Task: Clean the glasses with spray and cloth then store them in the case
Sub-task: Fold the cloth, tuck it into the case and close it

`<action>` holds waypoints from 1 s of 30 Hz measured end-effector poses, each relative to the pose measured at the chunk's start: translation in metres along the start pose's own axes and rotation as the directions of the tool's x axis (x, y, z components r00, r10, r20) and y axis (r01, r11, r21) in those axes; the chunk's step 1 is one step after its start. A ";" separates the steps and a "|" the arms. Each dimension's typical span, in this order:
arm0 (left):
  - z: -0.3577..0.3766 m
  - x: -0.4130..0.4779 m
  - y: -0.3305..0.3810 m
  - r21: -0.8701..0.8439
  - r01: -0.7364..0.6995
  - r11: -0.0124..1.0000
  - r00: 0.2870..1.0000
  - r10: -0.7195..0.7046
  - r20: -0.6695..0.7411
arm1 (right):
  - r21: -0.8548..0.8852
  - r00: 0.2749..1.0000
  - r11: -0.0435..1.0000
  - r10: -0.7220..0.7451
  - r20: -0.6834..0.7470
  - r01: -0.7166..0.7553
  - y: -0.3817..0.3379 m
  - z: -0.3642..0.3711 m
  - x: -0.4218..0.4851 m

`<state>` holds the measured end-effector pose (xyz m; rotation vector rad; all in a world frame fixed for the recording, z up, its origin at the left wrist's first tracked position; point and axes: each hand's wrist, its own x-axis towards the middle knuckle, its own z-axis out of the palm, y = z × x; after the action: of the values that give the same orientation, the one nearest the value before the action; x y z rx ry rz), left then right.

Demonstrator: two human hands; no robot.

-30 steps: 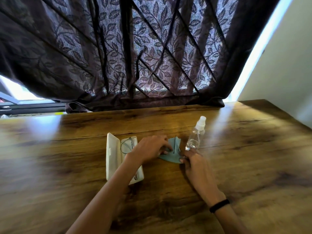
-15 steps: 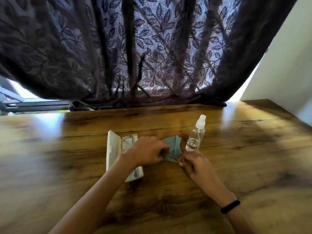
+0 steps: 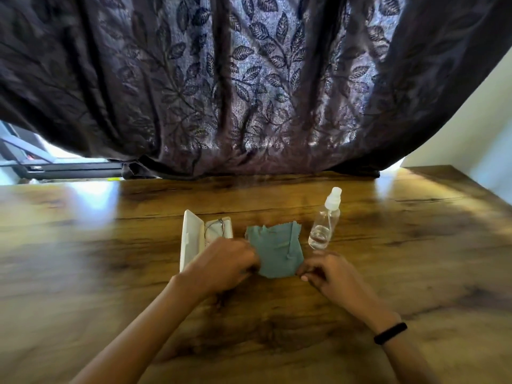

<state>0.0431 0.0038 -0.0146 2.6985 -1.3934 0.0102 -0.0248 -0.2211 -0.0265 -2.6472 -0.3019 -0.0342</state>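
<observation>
A teal cleaning cloth [image 3: 277, 249] lies spread out on the wooden table [image 3: 415, 259]. My left hand [image 3: 224, 264] pinches its near left corner, and my right hand [image 3: 329, 273] pinches its near right corner. To the left, a white glasses case [image 3: 189, 239] lies open with thin-framed glasses [image 3: 216, 230] inside; my left hand hides its near end. A clear spray bottle [image 3: 325, 220] with a white cap stands upright just right of the cloth.
A dark leaf-patterned curtain [image 3: 249, 92] hangs along the far edge of the table. A pale wall [image 3: 471, 128] rises at the right. A black band [image 3: 390, 332] sits on my right wrist.
The cloth was folded and bunched between my hands; now it lies pulled out flat, with my hands apart at its near corners. The camera has tilted up slightly.
</observation>
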 end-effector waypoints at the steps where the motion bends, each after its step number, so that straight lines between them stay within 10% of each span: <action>1: 0.001 -0.002 0.002 0.004 -0.003 1.000 1.000 0.002 0.016 | 0.004 1.000 1.000 0.027 -0.015 -0.027 -0.001 0.000 0.002; 9: 0.002 -0.002 0.010 0.034 -0.014 0.999 1.000 0.014 0.012 | -0.102 0.951 0.958 0.245 -0.189 -0.267 -0.028 0.018 0.023; 30: -0.004 -0.006 0.016 0.057 0.016 0.998 0.998 -0.019 0.052 | -0.063 0.958 0.979 0.173 -0.227 -0.191 -0.028 0.032 0.005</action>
<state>0.0266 0.0000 -0.0097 2.7758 -1.4047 -0.0230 -0.0270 -0.1811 -0.0414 -2.7117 0.0188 -0.2849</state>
